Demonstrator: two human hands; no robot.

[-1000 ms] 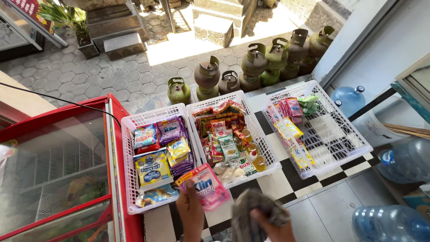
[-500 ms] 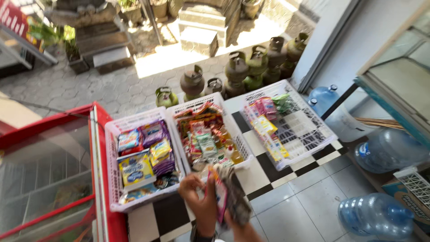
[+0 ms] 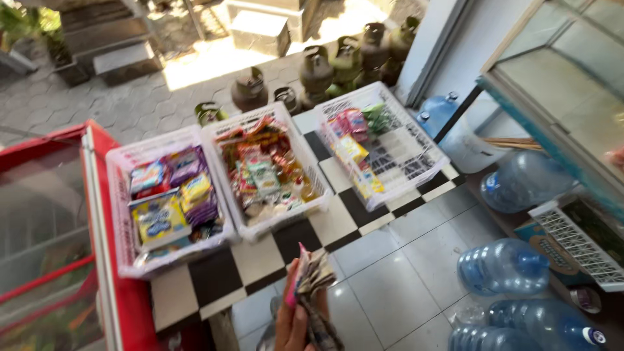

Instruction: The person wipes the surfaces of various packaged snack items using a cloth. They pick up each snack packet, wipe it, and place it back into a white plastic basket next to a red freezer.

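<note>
Pink-edged snack packets (image 3: 304,276) and a grey cloth (image 3: 323,325) sat clenched in our one visible hand (image 3: 294,322), which we couldn't tell left from right, near the white baskets (image 3: 270,227).

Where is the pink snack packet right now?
In the head view, the pink packet is at bottom centre, held edge-on in a hand together with a grey cloth, just in front of the middle white basket.

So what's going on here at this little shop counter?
A person's hand holds up a pink snack packet together with a crumpled cloth, edge-on over the tiled floor. Ahead, three white baskets of packaged snacks sit on a checkered ledge, with big water jugs at the right.
</note>
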